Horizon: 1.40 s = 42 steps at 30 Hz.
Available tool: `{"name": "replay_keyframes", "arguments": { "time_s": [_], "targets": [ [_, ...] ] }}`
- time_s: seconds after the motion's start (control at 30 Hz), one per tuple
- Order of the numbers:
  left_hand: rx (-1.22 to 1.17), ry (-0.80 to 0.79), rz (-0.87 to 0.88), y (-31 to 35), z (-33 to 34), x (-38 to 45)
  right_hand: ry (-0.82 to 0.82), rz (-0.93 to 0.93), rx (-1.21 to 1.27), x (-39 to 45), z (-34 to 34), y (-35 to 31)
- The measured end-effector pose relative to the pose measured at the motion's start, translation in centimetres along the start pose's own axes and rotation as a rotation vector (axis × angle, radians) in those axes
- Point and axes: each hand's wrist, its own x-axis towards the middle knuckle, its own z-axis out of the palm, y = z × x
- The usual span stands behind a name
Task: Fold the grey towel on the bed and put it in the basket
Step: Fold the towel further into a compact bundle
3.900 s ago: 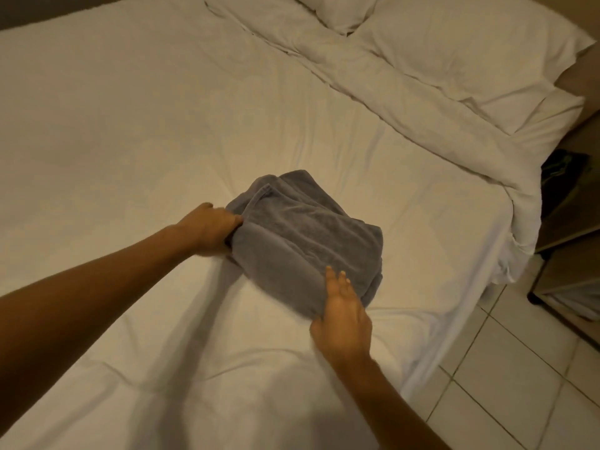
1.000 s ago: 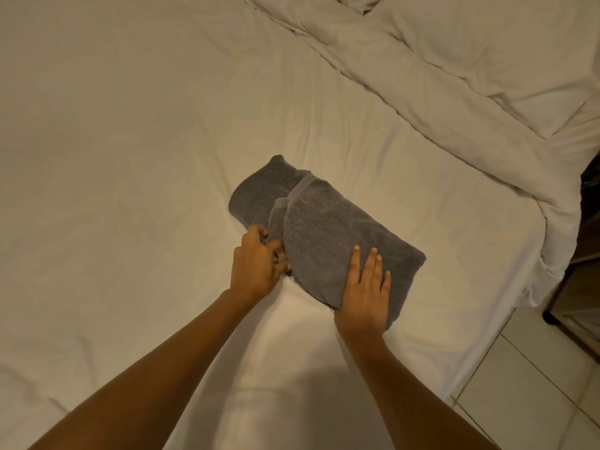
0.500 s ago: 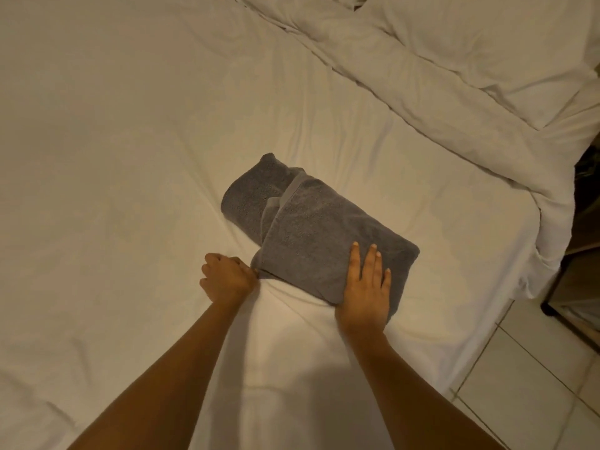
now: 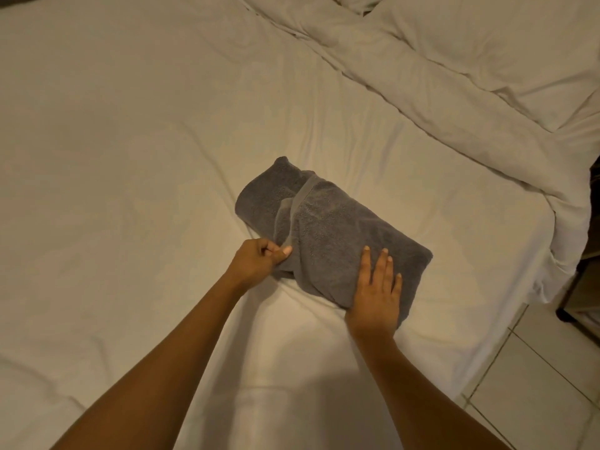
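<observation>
Now both hands (image 4: 375, 293) on grey towel (image 4: 331, 228)

Left hand (image 4: 259, 264) back on towel (image 4: 328, 232) edge

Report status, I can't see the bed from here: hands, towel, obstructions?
Left hand pinching grey towel edge. Right hand flat on it. Towel folded on bed. No basket in view.

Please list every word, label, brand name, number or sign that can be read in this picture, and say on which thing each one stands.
There are none to read.
Folded grey terry towel: plain, with only a woven border band; no tag or lettering shows.
White bed sheet and white pillows: no print.
Dark furniture at the right edge: too dim and cut off to tell.
</observation>
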Motion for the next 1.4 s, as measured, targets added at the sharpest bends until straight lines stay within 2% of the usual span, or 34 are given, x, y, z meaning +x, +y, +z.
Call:
{"name": "replay_keyframes", "arguments": {
  "time_s": [0.1,0.2,0.27,0.33,0.4,0.47,0.53,0.6,0.73,1.07,1.2,1.4],
  "targets": [
    [0.005,0.314,0.009,-0.8,-0.2,0.4,-0.001,0.012,-0.015,-0.1,-0.1,-0.4],
    [0.147,0.374,-0.008,-2.0,0.5,0.5,0.032,0.015,-0.036,-0.4,0.2,-0.9],
    [0.392,0.403,0.079,-2.3,1.2,0.2,0.059,0.025,-0.048,-0.5,0.6,-0.9],
    [0.625,0.474,0.272,-2.4,1.2,0.1,0.069,0.014,-0.054,-0.4,0.8,-0.5],
    [0.699,0.514,0.505,-1.8,0.9,-0.1,0.069,-0.009,-0.066,0.0,1.0,-0.1],
    [0.761,0.443,0.786,-1.6,1.4,-0.2,0.101,-0.026,-0.06,0.2,1.1,0.3],
    [0.942,0.25,0.972,-2.0,2.5,-0.1,0.147,-0.046,-0.05,0.2,1.2,0.5],
    [1.145,0.123,0.924,-2.5,3.2,1.0,0.199,-0.068,-0.031,0.2,1.3,0.5],
    [1.184,0.172,0.786,-1.4,2.7,4.4,0.244,-0.075,-0.032,0.6,1.5,0.4],
    [1.382,0.185,0.959,0.8,1.7,9.0,0.188,-0.02,-0.081,2.0,1.9,0.4],
    [1.381,0.19,0.974,1.2,2.0,8.8,0.065,-0.085,-0.076,3.4,0.5,1.0],
    [1.354,0.237,0.893,1.5,2.3,5.5,0.104,-0.132,-0.054,2.7,-2.3,2.0]
  ]
}}
